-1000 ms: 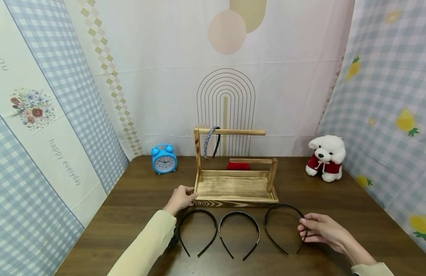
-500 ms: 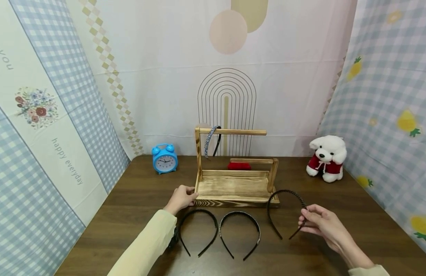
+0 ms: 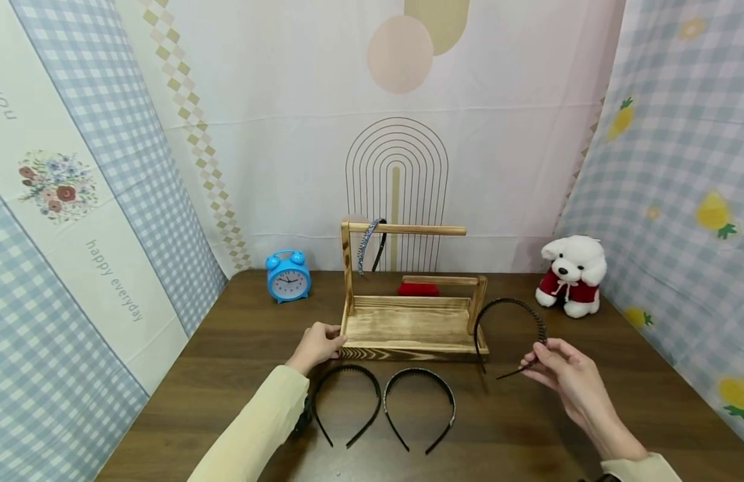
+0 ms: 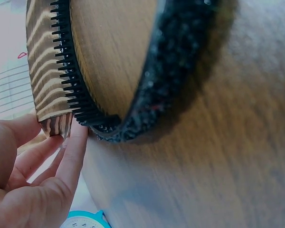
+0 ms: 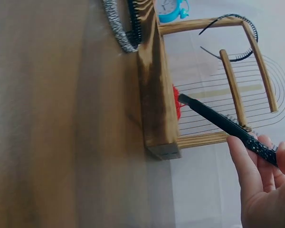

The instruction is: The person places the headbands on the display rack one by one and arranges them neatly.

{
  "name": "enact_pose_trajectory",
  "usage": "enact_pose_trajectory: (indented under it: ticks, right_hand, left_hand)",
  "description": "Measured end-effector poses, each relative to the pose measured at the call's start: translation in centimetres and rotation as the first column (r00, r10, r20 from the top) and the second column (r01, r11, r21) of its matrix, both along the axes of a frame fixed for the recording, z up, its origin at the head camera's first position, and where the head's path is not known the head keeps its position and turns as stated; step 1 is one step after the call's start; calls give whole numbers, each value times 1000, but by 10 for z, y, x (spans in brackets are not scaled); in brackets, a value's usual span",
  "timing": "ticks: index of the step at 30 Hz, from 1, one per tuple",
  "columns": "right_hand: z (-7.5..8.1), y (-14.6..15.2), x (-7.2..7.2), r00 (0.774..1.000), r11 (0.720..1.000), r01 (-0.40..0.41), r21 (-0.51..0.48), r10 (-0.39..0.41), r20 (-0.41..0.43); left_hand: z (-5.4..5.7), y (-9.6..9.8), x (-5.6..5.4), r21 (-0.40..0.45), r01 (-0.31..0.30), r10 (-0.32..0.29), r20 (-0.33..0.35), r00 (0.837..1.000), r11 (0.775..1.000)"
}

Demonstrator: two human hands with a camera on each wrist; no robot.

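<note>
From my left wrist view, the left hand [image 4: 28, 185] runs off the bottom and left edges, and the headband [image 4: 147, 95] just past its fingertips [image 4: 78, 142] leaves the top edge, so I see only one arc of it. From my right wrist view, the right hand [image 5: 263, 190] is cut by the right and bottom edges, and the lifted headband [image 5: 223, 124] it pinches vanishes behind the fingers. The red thing [image 3: 416, 289] behind the wooden stand [image 3: 408, 325] is mostly hidden; I cannot tell what it is.

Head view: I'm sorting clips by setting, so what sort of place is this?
Probably a staged tabletop set rather than a lived-in room: printed cloth backdrops hang around a wooden table. A blue alarm clock and a plush dog stand like props.
</note>
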State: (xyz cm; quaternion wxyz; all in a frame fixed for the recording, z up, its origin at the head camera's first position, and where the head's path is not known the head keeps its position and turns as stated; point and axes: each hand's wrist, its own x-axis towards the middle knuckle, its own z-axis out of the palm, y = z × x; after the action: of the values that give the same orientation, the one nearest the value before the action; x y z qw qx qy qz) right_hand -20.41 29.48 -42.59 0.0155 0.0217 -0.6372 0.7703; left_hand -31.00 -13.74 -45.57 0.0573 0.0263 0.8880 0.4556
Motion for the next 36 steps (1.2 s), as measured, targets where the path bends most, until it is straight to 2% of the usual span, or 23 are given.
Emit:
enact_pose_trajectory:
  ticks: [5, 17, 26, 30, 36]
  right_hand:
    - [6, -6, -5, 995, 997, 8, -80, -16, -95]
    - [15, -23, -16, 971, 973, 61, -224, -110, -214]
    - [20, -33, -27, 956, 946, 117, -304, -190, -222]
    - [24, -38, -32, 955, 928, 136, -348, -216, -204]
    - [33, -45, -39, 953, 917, 179, -358, -251, -168]
  left_hand:
    - [0, 0, 0, 6, -2, 2, 1, 1000, 1000]
    - [0, 1, -1, 0, -6, 6, 6, 1000, 1000]
    - [-2, 0, -1, 2, -10, 10, -1, 1000, 1000]
    - [-2, 0, -1, 0, -7, 7, -3, 1000, 1000]
    - [-1, 0, -1, 3, -14, 14, -2, 1000, 1000]
